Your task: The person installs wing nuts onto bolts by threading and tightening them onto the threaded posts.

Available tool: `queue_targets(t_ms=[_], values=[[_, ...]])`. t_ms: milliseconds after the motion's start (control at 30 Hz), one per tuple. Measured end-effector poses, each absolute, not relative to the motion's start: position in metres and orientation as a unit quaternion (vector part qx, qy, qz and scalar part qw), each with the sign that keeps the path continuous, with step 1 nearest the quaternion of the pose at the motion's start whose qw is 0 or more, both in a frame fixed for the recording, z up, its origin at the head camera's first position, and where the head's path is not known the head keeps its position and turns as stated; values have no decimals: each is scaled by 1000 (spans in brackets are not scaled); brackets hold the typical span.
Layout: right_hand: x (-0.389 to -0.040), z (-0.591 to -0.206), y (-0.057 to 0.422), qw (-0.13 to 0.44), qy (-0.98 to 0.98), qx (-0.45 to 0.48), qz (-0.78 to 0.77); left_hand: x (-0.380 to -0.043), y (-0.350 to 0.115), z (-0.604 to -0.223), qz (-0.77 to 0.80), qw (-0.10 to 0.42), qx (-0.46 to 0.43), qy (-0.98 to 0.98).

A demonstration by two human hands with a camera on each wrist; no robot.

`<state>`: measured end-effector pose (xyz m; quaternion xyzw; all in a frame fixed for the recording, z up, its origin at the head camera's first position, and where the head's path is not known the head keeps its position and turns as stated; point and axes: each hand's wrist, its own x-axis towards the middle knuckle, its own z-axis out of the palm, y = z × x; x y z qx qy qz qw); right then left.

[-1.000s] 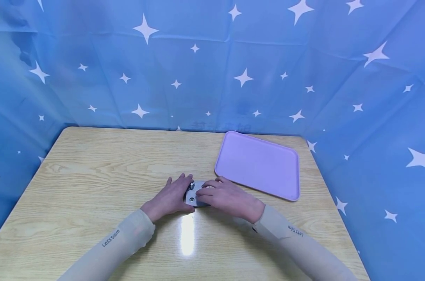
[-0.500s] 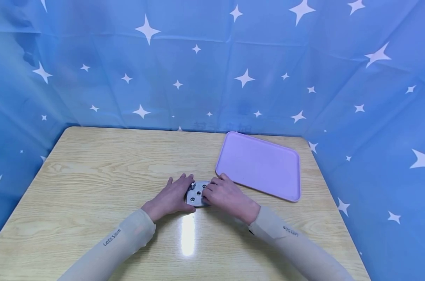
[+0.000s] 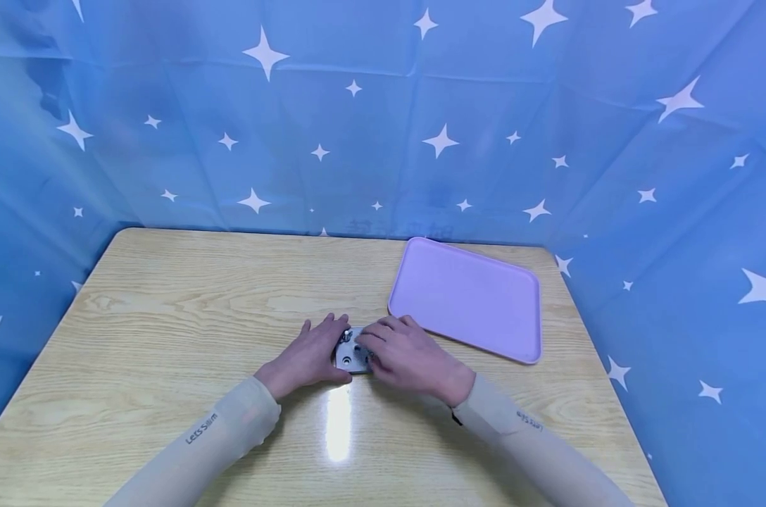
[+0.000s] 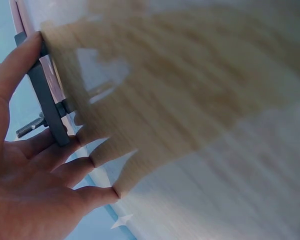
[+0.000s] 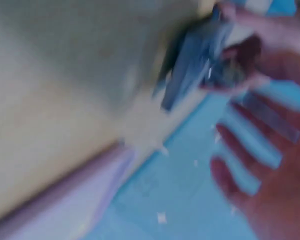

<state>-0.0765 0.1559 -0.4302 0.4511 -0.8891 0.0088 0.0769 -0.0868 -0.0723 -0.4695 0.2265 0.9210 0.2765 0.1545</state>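
A small grey metal plate [image 3: 347, 352] with holes lies in front of me in the head view. My left hand [image 3: 313, 354] grips its left end, thumb at the near edge and fingers at the far edge. In the left wrist view, the plate [image 4: 51, 102] shows edge-on with a threaded bolt [image 4: 30, 127] sticking out of its top. My right hand [image 3: 408, 355] covers the plate's right part. In the right wrist view, blurred, its thumb and forefinger are at a small dark part [image 5: 225, 72] on the plate, the other fingers spread; I cannot tell whether they pinch it.
A purple tray [image 3: 465, 299] lies at the back right of the wooden table [image 3: 218, 282], just beyond my right hand. A blue curtain with white stars [image 3: 383, 120] hangs close behind the table and along its sides.
My right hand's fingers drew back to the right, baring more holes, and now reach left over the plate again. The left hand and the plate have stayed in place.
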Motion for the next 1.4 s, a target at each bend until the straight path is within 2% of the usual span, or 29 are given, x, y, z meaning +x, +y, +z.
queue_targets(t_ms=[133,300,533,800,867,1000,1200,1400], values=[[-83,-422,165,43,-846,531,-35,-87,-73,-469,283,155,223,920],[-86,-421,167,72,-825,555,-70,-88,-72,-468,280,156,220,921],[-87,-430,162,119,-841,523,-63,-88,-71,-468,280,161,219,921],[-80,-447,151,169,-885,433,-10,-87,-71,-469,276,158,223,921],[-78,-448,149,164,-895,414,-4,-87,-71,-469,275,156,224,922],[-77,-438,153,115,-912,393,1,-87,-71,-469,275,155,225,922],[-83,-417,167,48,-867,496,18,-87,-71,-468,280,159,225,920],[-85,-419,169,41,-841,538,-22,-88,-71,-468,277,160,222,921]])
